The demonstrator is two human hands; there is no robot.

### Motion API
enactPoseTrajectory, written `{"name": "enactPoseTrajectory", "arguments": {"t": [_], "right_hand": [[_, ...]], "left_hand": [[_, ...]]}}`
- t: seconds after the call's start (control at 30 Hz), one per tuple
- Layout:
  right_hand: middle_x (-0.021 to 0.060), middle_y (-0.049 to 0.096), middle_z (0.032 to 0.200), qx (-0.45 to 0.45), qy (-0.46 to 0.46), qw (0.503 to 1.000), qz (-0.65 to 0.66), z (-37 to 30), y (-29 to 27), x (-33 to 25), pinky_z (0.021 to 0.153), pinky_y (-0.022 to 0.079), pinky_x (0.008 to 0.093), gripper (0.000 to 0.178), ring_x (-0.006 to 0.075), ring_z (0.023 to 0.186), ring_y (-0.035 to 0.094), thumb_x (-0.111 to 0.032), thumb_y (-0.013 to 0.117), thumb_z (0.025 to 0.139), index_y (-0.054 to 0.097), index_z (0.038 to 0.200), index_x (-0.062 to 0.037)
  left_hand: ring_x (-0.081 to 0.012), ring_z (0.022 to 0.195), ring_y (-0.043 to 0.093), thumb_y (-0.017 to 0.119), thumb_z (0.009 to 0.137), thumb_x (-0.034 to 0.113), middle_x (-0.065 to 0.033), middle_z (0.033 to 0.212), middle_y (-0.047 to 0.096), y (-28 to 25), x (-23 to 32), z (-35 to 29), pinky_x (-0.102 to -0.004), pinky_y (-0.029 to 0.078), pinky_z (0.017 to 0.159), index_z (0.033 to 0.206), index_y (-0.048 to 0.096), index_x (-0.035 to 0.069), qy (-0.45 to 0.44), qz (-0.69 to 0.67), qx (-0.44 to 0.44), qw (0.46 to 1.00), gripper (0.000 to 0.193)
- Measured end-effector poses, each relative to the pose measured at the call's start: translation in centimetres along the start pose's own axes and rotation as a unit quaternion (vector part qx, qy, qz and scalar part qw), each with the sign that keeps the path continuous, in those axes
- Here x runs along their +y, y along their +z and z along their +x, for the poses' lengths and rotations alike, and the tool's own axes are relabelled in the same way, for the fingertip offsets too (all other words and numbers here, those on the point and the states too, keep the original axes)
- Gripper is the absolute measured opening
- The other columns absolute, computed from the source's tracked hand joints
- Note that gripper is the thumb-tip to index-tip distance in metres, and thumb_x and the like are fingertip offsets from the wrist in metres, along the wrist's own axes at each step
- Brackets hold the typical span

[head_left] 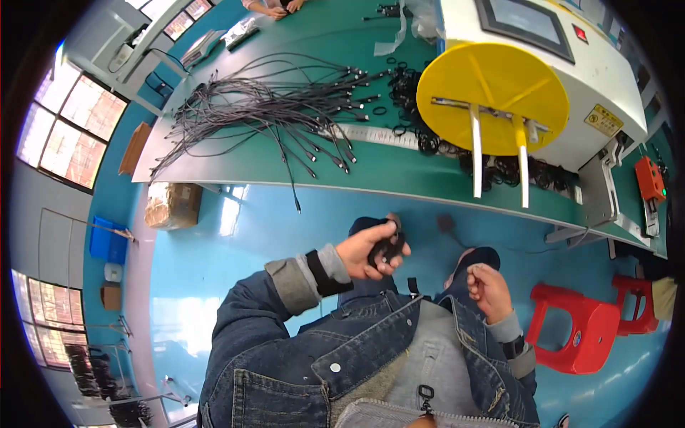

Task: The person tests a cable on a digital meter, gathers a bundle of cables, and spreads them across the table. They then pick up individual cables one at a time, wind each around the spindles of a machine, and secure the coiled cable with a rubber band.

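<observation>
My left hand [365,251] is closed around a small black coiled cable [387,250], held in front of my body just short of the table edge. Lower and to the right, my right hand [490,291] has its fingers curled in a pinch; whatever is in them, if anything, is too small to make out. Many loose black cables [242,107] with plugs at their ends lie in a spread heap on the green table [335,43]. Beside them to the right, black coiled pieces [428,143] lie in a row under the yellow disc [492,78].
The disc belongs to a white machine [614,78] with a screen; two pale prongs [477,157] stick out from it toward me. A ruler strip [371,135] runs along the table. Red stools [578,328] stand at right, a cardboard box [173,205] at left. Another person's hands [277,11] show at the far edge.
</observation>
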State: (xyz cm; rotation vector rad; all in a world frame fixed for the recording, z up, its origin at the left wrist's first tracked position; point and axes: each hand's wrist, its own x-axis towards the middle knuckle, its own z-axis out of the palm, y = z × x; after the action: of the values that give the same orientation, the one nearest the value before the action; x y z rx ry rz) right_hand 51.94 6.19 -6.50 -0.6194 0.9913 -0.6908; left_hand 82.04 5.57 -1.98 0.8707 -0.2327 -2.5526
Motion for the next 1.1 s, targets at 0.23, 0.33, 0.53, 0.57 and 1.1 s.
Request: {"name": "enactPoseTrajectory", "arguments": {"t": [0.23,0.33,0.53,0.57,1.1], "right_hand": [[0.0105,0.058,0.088,-0.027,-0.338,0.843,-0.417,1.3,8.6,-5.4,0.061,0.049,0.0269,0.048,0.0189,0.071,0.058,-0.019,0.062,0.078,0.047,0.118,0.0021],[0.0157,0.055,0.102,-0.002,-0.416,0.747,-0.519,0.7,11.2,-6.3,0.071,0.048,0.0342,0.073,0.0280,0.085,0.058,-0.021,0.074,0.063,0.039,0.123,0.0019],[0.0182,0.050,0.111,-0.016,-0.417,0.734,-0.536,0.9,10.5,-4.1,0.081,0.045,0.0383,0.087,0.0344,0.095,0.053,-0.025,0.079,0.052,0.036,0.122,0.0030],[0.0188,0.050,0.110,-0.025,-0.388,0.741,-0.547,0.8,10.3,-4.0,0.083,0.044,0.0380,0.085,0.0350,0.096,0.052,-0.025,0.079,0.052,0.037,0.120,0.0038],[0.0223,0.044,0.119,-0.006,-0.445,0.643,-0.623,1.8,8.3,-2.0,0.097,0.032,0.0461,0.090,0.0368,0.114,0.043,-0.031,0.078,0.054,0.033,0.123,0.0050]], "left_hand": [[-0.0131,0.048,0.043,0.032,0.082,0.068,-0.0089,0.071,0.055,3.5,0.9,0.3,-0.0201,0.028,0.035,0.097,0.054,0.003,0.013,0.016,-0.026,0.999,0.070],[-0.0149,0.054,0.048,0.032,0.084,0.065,-0.0095,0.076,0.057,4.0,0.6,1.7,-0.0224,0.036,0.040,0.099,0.054,0.004,0.040,0.011,-0.020,0.999,0.066],[-0.0185,0.089,0.058,0.036,0.090,0.051,-0.0090,0.102,0.057,6.0,-0.9,4.1,-0.0299,0.049,0.076,0.110,0.050,0.006,0.148,0.064,0.054,0.985,0.051],[-0.0185,0.089,0.058,0.036,0.090,0.051,-0.0090,0.102,0.057,6.2,-1.1,4.1,-0.0299,0.049,0.076,0.110,0.050,0.006,0.145,0.064,0.053,0.986,0.051],[-0.0213,0.110,0.048,0.039,0.090,0.050,-0.0101,0.121,0.048,5.0,-1.3,5.4,-0.0352,0.039,0.095,0.124,0.041,0.006,0.144,0.191,0.066,0.969,0.055]]}}
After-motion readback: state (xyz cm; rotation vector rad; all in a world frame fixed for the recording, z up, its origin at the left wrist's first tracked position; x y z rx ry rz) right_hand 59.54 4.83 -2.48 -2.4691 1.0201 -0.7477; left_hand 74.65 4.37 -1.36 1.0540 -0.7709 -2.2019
